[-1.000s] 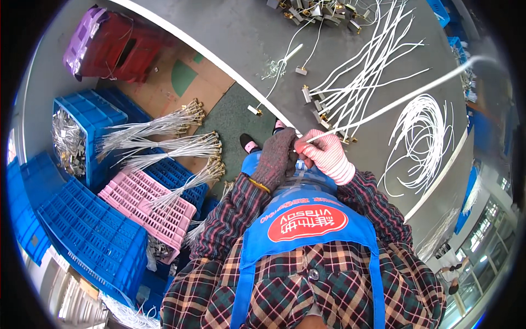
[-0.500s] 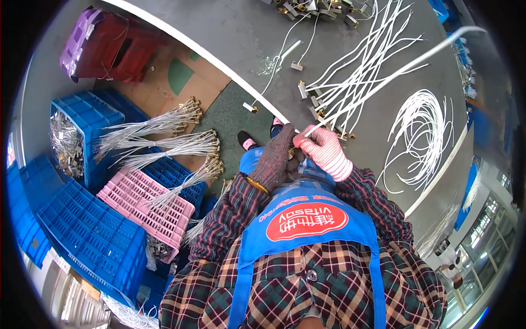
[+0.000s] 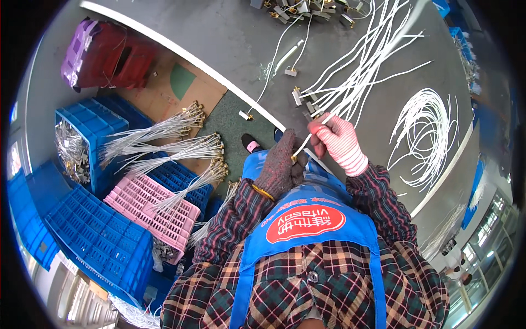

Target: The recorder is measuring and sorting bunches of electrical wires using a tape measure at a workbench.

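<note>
My left hand, in a dark grey knit glove, is closed around the end of a white cable, where a small brass-coloured fitting shows at the fingers. Whatever else sits in that palm is hidden. My right hand, in a white-and-red striped glove, pinches the same cable a little farther up, over the table's near edge. Just beyond the right fingers lies a spread of white cables, with grey metal blocks on their near ends.
A loose coil of white cable lies at the table's right. Metal parts are heaped at its far side. On the left stand blue crates, a pink crate with cable bundles nearby, and a dark red container.
My right hand has moved slightly right and away from the left hand, uncovering a short length of cable and its brass-coloured fitting. The cable's far part has swung up and left.
</note>
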A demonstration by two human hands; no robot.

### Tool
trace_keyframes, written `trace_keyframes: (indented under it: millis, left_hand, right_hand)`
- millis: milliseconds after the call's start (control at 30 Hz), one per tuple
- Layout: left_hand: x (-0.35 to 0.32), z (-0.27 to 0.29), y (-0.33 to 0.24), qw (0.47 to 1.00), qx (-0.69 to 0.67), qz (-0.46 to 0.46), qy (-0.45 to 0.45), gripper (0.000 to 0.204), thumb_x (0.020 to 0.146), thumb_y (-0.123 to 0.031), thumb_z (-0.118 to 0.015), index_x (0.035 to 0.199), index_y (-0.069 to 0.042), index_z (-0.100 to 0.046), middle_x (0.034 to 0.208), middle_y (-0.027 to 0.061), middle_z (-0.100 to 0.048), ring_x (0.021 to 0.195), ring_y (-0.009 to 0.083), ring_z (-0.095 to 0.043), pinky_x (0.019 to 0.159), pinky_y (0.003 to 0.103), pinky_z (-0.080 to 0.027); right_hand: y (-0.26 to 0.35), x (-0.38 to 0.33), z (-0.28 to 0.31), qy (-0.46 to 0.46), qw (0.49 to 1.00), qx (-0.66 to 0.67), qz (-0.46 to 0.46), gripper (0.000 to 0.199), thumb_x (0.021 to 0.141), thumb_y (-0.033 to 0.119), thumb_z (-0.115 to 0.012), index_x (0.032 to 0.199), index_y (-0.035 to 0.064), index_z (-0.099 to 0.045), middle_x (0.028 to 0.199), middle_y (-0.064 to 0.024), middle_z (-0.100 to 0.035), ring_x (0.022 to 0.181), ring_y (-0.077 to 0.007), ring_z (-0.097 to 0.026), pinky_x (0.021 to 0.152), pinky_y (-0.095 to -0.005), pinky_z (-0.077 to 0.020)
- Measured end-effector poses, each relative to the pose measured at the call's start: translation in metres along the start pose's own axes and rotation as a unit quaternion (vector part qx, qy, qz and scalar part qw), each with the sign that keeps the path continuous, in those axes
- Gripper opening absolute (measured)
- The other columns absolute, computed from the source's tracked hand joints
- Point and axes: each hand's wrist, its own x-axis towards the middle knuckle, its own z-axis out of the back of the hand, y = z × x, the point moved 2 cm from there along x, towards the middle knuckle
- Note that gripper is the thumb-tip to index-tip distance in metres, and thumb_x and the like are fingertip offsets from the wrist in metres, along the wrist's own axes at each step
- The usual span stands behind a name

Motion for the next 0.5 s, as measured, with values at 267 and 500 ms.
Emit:
trace_keyframes:
  millis: [267, 500]
  left_hand:
    - [0.014, -0.027, -0.020, 1.000, 0.030, 0.001, 0.007, 0.025, 0.088, -0.037, -0.049, 0.082, -0.013, -0.053, 0.053, -0.0046, -0.037, 0.038, 0.0056, -0.026, 0.037, 0.022, -0.021]
    - [0.035, -0.071, -0.039, 0.989, 0.070, -0.128, 0.000, 0.030, 0.089, -0.035, -0.048, 0.079, -0.007, -0.050, 0.054, 0.0010, -0.039, 0.040, 0.0098, -0.035, 0.038, 0.024, -0.028]
  right_hand:
    - [-0.012, -0.001, 0.027, 0.032, 0.994, 0.097, 0.025, 0.022, 0.088, 0.019, -0.056, 0.099, -0.0001, -0.059, 0.071, -0.0045, -0.059, 0.052, -0.0092, -0.054, 0.049, -0.0221, -0.0447]
    - [-0.080, -0.034, 0.218, -0.445, 0.895, 0.005, 0.038, 0.024, 0.087, 0.021, -0.056, 0.102, 0.0020, -0.058, 0.068, -0.0025, -0.057, 0.048, -0.0087, -0.050, 0.040, -0.0231, -0.0427]
